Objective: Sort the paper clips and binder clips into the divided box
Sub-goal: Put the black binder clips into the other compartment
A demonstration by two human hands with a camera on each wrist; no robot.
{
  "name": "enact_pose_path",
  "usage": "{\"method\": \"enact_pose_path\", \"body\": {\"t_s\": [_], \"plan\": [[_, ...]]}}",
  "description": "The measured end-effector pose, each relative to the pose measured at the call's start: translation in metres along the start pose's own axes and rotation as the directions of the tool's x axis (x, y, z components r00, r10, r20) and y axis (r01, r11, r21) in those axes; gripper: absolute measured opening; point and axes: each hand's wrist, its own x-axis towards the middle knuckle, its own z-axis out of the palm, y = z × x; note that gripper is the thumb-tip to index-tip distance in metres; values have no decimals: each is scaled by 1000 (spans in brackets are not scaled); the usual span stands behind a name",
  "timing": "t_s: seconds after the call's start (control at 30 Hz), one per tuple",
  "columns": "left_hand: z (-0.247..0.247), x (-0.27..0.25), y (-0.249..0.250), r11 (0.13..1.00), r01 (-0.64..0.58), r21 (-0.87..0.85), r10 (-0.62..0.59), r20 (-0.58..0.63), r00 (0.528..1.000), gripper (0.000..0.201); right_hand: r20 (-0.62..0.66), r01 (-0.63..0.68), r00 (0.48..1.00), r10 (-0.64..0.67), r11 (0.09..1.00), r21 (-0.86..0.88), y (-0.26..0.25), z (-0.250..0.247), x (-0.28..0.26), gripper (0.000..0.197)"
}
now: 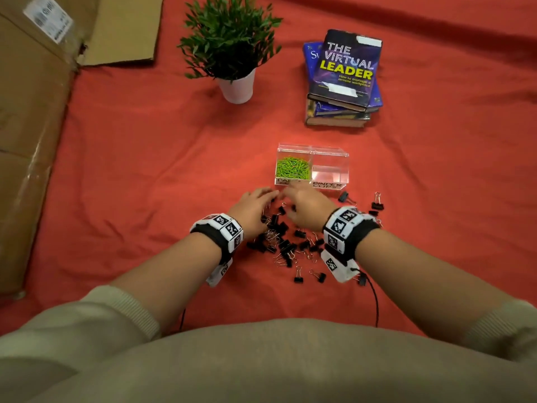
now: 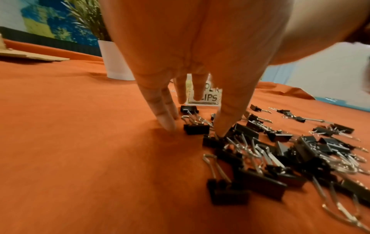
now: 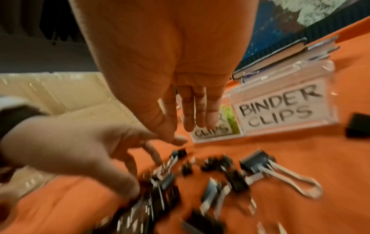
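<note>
A clear divided box (image 1: pixel 312 149) stands on the red cloth. Its left compartment holds green paper clips (image 1: pixel 293 167); the right one, labelled BINDER CLIPS (image 3: pixel 280 109), looks empty. Just in front of it lies a pile of black binder clips (image 1: pixel 279 237). My left hand (image 1: pixel 252 205) reaches down at the pile's left edge, its straight fingertips (image 2: pixel 168 125) touching the cloth and the clips (image 2: pixel 260 158). Over the far end of the pile hovers my right hand (image 1: pixel 305 205), fingers (image 3: pixel 196 114) straight, holding nothing.
A few binder clips (image 1: pixel 376 203) lie scattered right of the box. A potted plant (image 1: pixel 232 48) and a stack of books (image 1: pixel 344 77) stand behind it. Flattened cardboard (image 1: pixel 35 112) covers the left side.
</note>
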Motion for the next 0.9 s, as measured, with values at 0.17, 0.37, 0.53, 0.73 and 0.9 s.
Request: {"method": "enact_pose_path", "body": {"t_s": [0.17,0.37,0.53,0.73,0.9], "plan": [[-3,2,4,1000,-15,-13,15,-3,1000,73,215,-88,967,134,974,-211,10,24,-20,84],[-2,1,5,998,32,46,-33,19,999,48,116,-99,986,115,985,-141,18,37,-30,56],[2,-3,4,998,61,-14,-61,-17,998,38,111,-124,986,126,992,-26,25,41,-33,27],[6,-8,4,991,85,-101,-96,-106,990,29,37,-128,991,128,992,0,30,41,-29,24],[8,-12,10,998,59,-16,-60,-109,992,29,5,-258,964,266,932,254,40,25,-29,16]]}}
